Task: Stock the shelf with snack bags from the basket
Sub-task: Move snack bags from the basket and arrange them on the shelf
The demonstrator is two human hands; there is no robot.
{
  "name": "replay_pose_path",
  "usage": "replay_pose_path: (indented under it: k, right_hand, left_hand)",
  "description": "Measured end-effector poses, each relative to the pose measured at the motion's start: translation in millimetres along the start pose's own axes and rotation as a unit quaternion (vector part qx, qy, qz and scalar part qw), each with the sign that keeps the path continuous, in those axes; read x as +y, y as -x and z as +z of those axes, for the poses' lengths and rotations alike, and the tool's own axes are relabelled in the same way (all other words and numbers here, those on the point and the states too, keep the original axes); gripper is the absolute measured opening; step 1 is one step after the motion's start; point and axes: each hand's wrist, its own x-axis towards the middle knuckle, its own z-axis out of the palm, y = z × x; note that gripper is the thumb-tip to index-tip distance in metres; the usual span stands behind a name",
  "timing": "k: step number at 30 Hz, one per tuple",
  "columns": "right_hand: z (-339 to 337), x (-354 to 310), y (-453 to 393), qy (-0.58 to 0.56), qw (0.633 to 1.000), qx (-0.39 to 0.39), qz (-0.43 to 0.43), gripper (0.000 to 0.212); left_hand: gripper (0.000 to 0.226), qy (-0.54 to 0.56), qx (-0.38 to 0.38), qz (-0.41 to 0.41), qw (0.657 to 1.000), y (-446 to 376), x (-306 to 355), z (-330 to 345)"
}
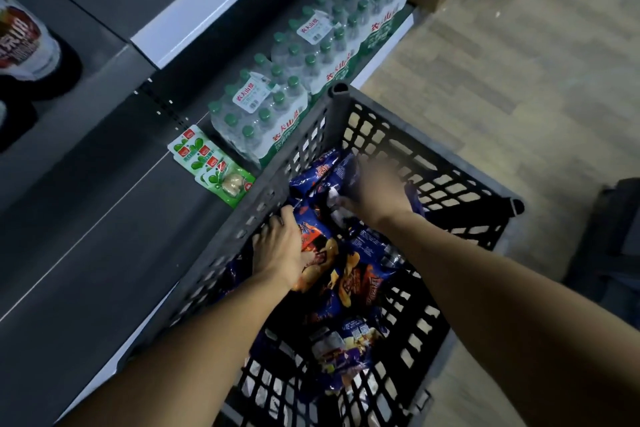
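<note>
A shop aisle with a pale floor and a dark shelf (pixel 86 218) on the left, the basket (pixel 346 114) standing just beside it. Both hands are down among the bags (pixel 360 274) — the left hand (pixel 280 250) nearer the shelf, fingers curled on a bag's left edge; the right hand (pixel 377 194) is blurred, its hold unclear — the bag's long axis runs away from the person

- Left hand (pixel 281 246) grips a blue chip bag (pixel 313 236) inside the grey basket (pixel 332 104).
- Right hand (pixel 375 192), blurred, reaches among bags just beyond it.
- Shelf (pixel 104 225) lies left of the left hand.
</note>
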Motion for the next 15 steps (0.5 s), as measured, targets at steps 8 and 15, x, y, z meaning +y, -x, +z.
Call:
replay_pose_path:
  k: [8, 15]
  right_hand:
    - [4.1, 7.5, 25.6, -0.126, 0.99, 0.04, 0.058, 0.08]
    - [-15.3, 32.2, 47.3, 0.07, 0.969, -0.044, -0.233, 0.072]
  left_hand:
    - [0.103, -0.056, -0.03, -0.01, 0.998, 11.4, -1.1, -7.1]
    - [0.093, -0.084, -0.029, -0.006, 0.996, 12.5, -2.6, -13.1]
